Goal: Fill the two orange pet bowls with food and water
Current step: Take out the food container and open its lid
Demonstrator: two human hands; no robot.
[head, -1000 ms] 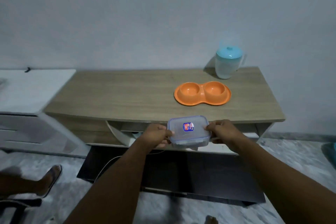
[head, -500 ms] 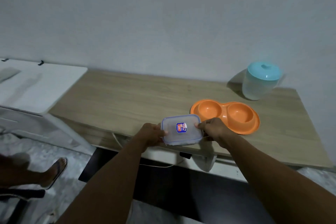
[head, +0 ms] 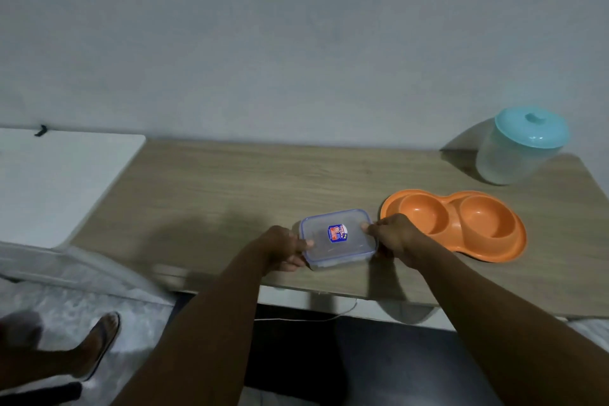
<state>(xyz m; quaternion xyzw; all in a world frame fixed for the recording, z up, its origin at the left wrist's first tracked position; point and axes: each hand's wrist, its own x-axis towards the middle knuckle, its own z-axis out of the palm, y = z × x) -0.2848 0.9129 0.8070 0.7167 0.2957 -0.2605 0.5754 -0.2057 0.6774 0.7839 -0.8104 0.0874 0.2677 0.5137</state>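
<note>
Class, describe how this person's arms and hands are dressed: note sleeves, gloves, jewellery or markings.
Both arms are bare up to the frame's edge: no sleeve shows on the left forearm or right forearm. The left hand and right hand wear no gloves, and no watch, ring, bracelet or marking can be seen.
</note>
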